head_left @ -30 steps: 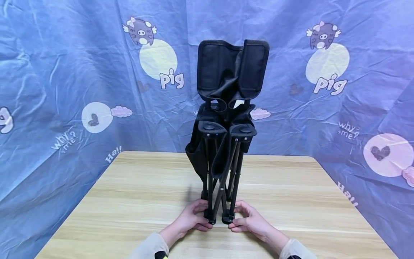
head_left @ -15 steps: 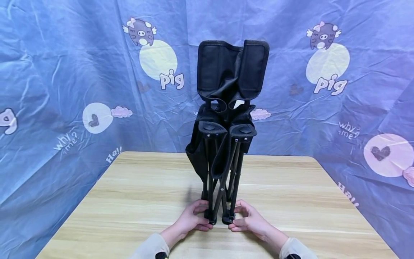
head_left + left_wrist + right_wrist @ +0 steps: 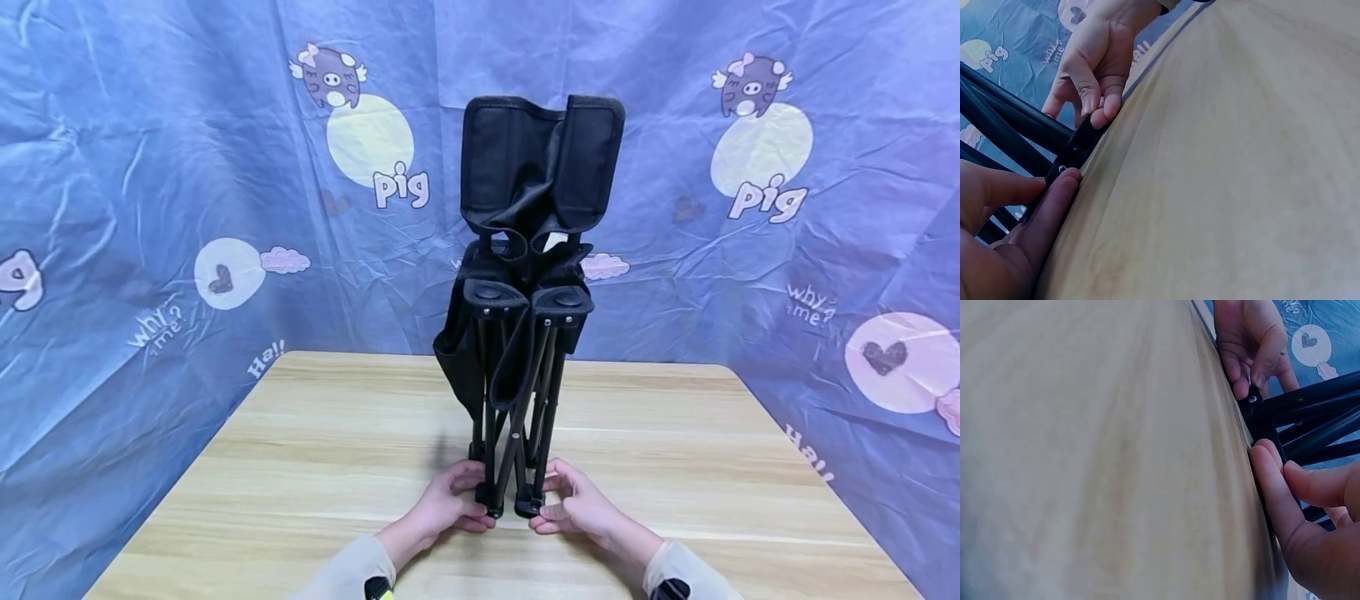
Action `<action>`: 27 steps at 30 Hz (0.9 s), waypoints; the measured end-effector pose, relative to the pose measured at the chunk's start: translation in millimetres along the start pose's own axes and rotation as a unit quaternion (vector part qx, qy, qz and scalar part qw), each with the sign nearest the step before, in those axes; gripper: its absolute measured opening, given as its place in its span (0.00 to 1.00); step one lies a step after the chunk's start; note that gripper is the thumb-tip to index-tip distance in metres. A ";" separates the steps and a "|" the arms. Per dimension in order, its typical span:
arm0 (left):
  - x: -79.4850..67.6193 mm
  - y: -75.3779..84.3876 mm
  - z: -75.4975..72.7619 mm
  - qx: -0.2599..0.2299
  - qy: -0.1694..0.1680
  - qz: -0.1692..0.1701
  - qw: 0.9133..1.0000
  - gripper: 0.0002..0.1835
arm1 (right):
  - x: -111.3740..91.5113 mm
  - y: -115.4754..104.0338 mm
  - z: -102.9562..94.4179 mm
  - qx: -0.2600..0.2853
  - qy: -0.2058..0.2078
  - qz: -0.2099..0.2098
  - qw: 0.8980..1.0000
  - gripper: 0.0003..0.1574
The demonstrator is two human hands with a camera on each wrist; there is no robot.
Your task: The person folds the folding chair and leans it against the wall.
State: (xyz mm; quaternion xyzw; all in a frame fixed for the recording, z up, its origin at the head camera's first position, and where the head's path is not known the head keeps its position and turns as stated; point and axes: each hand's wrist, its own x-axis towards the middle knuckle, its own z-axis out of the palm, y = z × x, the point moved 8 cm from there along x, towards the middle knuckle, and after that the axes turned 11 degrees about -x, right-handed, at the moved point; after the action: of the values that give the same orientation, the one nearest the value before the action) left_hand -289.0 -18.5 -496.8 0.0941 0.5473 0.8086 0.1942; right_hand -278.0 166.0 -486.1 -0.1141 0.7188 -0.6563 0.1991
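Note:
A black folding chair (image 3: 517, 167) stands upright and folded narrow at the middle of the table, its fabric back creased in the centre. Thin dark legs (image 3: 514, 435) cross below the seat cloth. At the near left foot (image 3: 489, 505), my left hand (image 3: 441, 510) pinches the plastic foot between thumb and fingers. My right hand (image 3: 588, 508) holds the near right foot (image 3: 529, 505) the same way. In the left wrist view, the left fingers (image 3: 1054, 203) lie along the foot, close to the tabletop. The right wrist view shows the right thumb and fingers (image 3: 1275, 487) around their foot.
The light wooden table (image 3: 315, 467) extends on both sides of the chair. Behind it hangs a blue cloth (image 3: 225, 167) printed with pigs and circles. Pale sleeves (image 3: 352, 571) cover my forearms.

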 end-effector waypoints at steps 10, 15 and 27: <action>8.2 -0.6 -2.5 0.005 0.004 0.002 1.000 0.34 | 6.0 -3.5 -3.6 -0.012 0.001 -0.012 1.000 0.31; 11.8 1.2 -3.1 0.007 0.005 -0.001 1.000 0.34 | 10.2 -3.2 -5.6 -0.016 0.004 -0.015 1.000 0.31; 18.3 4.0 -4.2 0.019 0.010 0.002 1.000 0.35 | 18.0 -2.5 -10.1 -0.018 0.012 -0.014 1.000 0.31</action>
State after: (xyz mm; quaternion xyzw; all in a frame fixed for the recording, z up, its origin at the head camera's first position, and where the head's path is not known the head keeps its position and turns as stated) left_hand -307.9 -15.8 -495.8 0.0912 0.5644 0.7992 0.1854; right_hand -298.8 167.2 -485.5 -0.1193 0.7311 -0.6475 0.1790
